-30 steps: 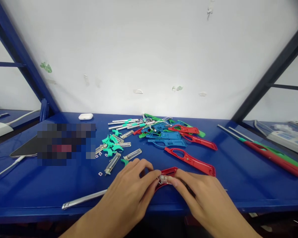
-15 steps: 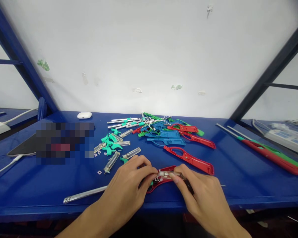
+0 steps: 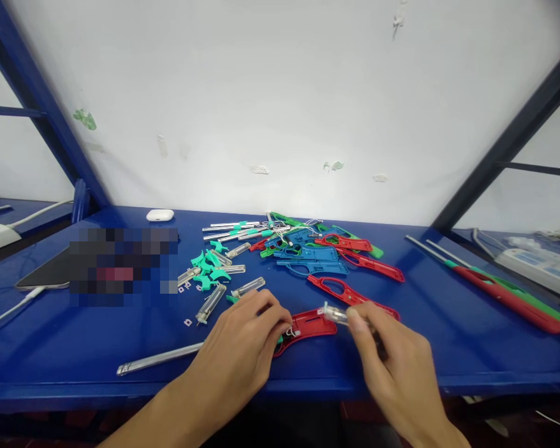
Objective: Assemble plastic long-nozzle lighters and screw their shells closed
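Note:
My left hand (image 3: pixel 245 342) rests over the front end of a red lighter casing half (image 3: pixel 315 323), finger and thumb closed at a thin white wire (image 3: pixel 293 333). A teal trigger piece (image 3: pixel 280 340) partly shows beside those fingertips. From under this hand a silver metal tube (image 3: pixel 161 359) runs out to the left. My right hand (image 3: pixel 392 348) pinches a clear fuel tank (image 3: pixel 336 315) with a whitish valve end pointing left, held above the casing's right end. Something dark shows within the right hand's grip, but I cannot make out what.
Teal triggers (image 3: pixel 205 283) and several clear tanks (image 3: pixel 211 303) lie left of centre. Behind are metal tubes (image 3: pixel 233 233) and blue casing halves (image 3: pixel 312 260). Another red casing half (image 3: pixel 350 295) lies close by. Lighters (image 3: pixel 508 292) lie right; a phone (image 3: pixel 42 270) and white earbud case (image 3: pixel 160 215) left.
My right hand has moved right with the clear tank, away from my left fingertips, uncovering the red casing half's inside. My left hand has barely moved.

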A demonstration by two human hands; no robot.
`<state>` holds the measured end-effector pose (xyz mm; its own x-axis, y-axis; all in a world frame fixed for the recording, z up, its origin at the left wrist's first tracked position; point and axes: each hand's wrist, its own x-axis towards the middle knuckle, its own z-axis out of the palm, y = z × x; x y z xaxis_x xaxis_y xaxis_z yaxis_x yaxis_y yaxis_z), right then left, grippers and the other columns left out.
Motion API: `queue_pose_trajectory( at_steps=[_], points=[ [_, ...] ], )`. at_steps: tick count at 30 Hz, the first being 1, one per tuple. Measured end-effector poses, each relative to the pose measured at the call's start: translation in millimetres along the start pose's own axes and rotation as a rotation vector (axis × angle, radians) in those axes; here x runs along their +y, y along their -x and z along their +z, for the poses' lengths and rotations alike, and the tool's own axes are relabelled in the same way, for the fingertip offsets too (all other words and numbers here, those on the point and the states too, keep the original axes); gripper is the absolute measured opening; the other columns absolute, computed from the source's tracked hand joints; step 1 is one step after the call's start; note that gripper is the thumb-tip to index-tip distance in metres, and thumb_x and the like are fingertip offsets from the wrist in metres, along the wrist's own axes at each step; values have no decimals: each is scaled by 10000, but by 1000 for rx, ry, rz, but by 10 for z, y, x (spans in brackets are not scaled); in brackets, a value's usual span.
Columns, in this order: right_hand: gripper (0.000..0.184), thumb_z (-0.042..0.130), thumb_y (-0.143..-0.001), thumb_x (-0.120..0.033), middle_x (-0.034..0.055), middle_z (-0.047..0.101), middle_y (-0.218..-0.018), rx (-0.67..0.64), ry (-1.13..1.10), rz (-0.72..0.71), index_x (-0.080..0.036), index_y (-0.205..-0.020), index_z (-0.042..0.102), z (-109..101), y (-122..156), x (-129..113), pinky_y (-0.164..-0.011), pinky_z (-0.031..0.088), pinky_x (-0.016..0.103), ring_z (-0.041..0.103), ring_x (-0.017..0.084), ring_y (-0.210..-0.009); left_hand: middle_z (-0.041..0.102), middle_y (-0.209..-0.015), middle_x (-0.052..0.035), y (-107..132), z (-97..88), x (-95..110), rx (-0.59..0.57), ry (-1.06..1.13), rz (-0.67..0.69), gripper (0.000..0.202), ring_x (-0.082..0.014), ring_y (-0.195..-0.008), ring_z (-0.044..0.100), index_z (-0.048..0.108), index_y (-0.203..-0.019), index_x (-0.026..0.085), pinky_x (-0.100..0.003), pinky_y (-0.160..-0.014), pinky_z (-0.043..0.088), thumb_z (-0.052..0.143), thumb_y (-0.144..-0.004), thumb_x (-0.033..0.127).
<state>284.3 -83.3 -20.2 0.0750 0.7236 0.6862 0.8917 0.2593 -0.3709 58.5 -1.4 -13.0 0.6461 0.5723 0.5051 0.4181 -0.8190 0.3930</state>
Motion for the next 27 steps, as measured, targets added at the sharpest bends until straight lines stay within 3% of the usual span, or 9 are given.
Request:
queue_pose_trajectory(
  at_steps=[6, 10, 16, 23, 27],
  points=[
    [271, 460, -1121, -326, -14, 780, -817, -80, -19, -65, -244, -958, 660, 7, -19, -57, -607, 484, 263, 736, 157, -619, 719, -1116, -86, 43, 44, 62, 162, -119, 135, 256, -277, -1011, 662, 635, -1325, 187, -485, -938, 544, 574, -1076, 185],
    [318, 427, -1131, -316, -32, 746, -760, -192, -135, -102, -252, -901, 637, -18, -78, -164, -586, 471, 256, 689, 135, -569, 718, -1030, -57, 23, -52, 107, 189, -97, 206, 106, -223, -912, 648, 664, -1109, 182, -397, -882, 536, 562, -1082, 172],
    [232, 453, -1138, -314, -48, 768, -887, -337, -184, -141, -269, -1021, 649, 14, -154, -187, -675, 467, 264, 740, 126, -732, 707, -1026, -26, -4, -364, 71, -3, -175, 254, 291, -201, -893, 627, 677, -1073, 205, -347, -855, 500, 481, -1028, -6],
    [221, 458, -1140, -375, -23, 749, -950, -496, -167, -238, -265, -1096, 645, 175, -435, -284, -644, 423, 299, 689, 156, -735, 679, -1086, 3, 37, -786, -83, -247, -60, 77, 383, -161, -941, 636, 684, -1028, 238, -259, -802, 480, 483, -955, -80],
    [285, 461, -1136, -417, -7, 727, -929, -508, -134, -262, -250, -1044, 673, 227, -628, -371, -631, 423, 290, 645, 148, -686, 698, -1090, 30, 60, -943, -240, -247, -54, 21, 356, -138, -924, 654, 719, -1076, 283, -255, -801, 465, 502, -1022, 7]
  ],
)
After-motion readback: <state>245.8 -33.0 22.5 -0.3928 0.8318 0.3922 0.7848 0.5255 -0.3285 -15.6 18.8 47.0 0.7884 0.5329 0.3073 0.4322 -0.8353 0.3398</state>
